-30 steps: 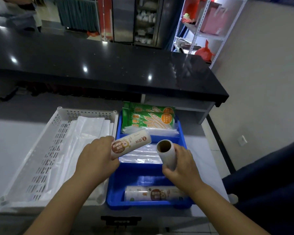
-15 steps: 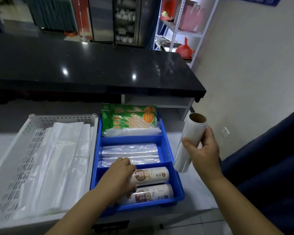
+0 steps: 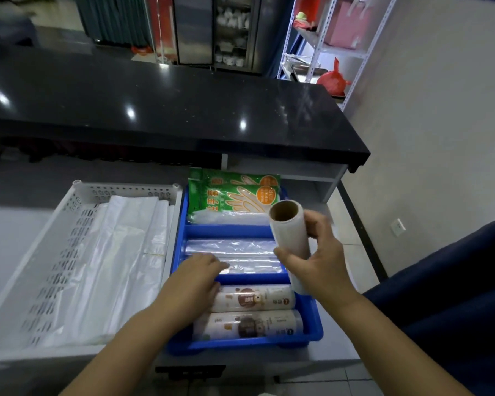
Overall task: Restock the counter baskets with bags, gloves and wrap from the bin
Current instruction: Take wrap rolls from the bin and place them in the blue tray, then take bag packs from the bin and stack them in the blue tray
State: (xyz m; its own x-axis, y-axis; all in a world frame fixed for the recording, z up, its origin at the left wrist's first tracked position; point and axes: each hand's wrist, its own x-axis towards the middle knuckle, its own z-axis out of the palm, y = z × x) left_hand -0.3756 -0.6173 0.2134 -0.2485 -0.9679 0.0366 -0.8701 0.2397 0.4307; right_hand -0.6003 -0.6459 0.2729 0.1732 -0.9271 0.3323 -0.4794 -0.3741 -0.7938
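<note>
A blue divided basket [image 3: 180, 252] sits on the counter. Its far compartment holds green glove packs [image 3: 235, 192], the middle one clear folded bags [image 3: 240, 252], the near one two labelled wrap rolls [image 3: 255, 300]. My left hand [image 3: 195, 284] rests over the divider, fingers lying on the left end of the upper wrap roll and the bags. My right hand [image 3: 317, 261] grips a plain wrap roll [image 3: 290, 232] with a cardboard core, tilted nearly upright above the basket's right side.
A white perforated basket [image 3: 77, 212] holding white plastic bags [image 3: 120, 252] stands left of the blue one. A raised black countertop [image 3: 169, 110] runs behind. A metal shelf rack [image 3: 326, 47] and wall are at the right; a dark blue bin edge [image 3: 446, 281] is lower right.
My right hand has brought the plain roll from right of the basket to over its right side. My left hand slid up from the upper labelled roll toward the bag compartment.
</note>
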